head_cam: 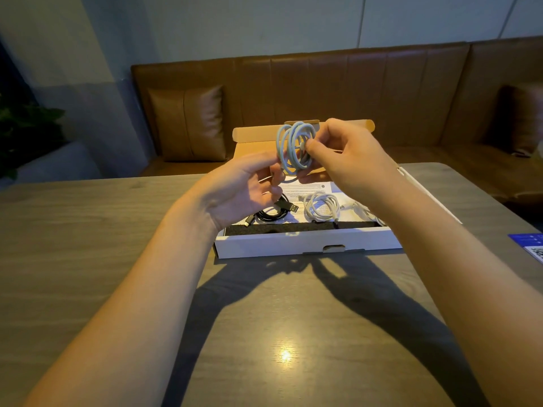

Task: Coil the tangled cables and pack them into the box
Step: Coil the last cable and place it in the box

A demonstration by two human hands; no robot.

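Note:
A light blue cable [291,145], wound into a coil of several loops, hangs upright in the air above the open white cardboard box [305,243]. My right hand [346,157] pinches the coil on its right side between thumb and fingers. My left hand [249,186] is below and to the left, its fingertips pinching the coil's lower left edge. Inside the box lie a coiled black cable [271,212] with a USB plug and a coiled white cable [321,205], on top of a printed sheet.
The box lid [252,133] stands open at the back. A blue card [529,245] lies at the table's right edge. Behind the wooden table [88,230] runs a brown leather bench with cushions [188,121].

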